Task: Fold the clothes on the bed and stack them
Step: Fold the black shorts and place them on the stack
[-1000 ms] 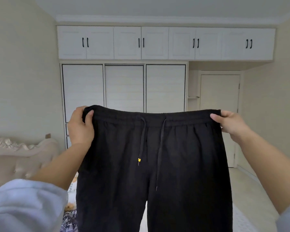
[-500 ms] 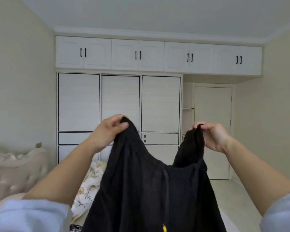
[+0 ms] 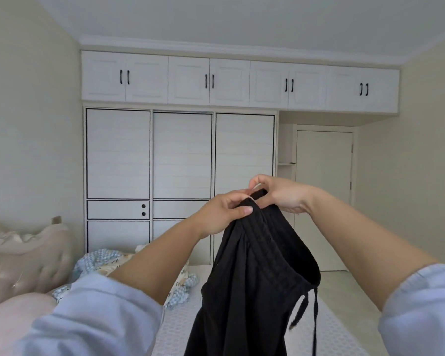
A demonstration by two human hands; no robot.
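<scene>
Above the bed (image 3: 180, 327), at chest height: black trousers (image 3: 252, 286) hanging folded lengthwise, drawstrings dangling on the right. At the waistband top, left hand (image 3: 222, 214) pinching the fabric, thumb over curled fingers; right hand (image 3: 280, 195) touching it, fingers curled round the same waistband corner. Beyond the trousers, crumpled floral bedding (image 3: 103, 263), tufted headboard (image 3: 23, 263), then white wardrobe (image 3: 180, 155).
</scene>
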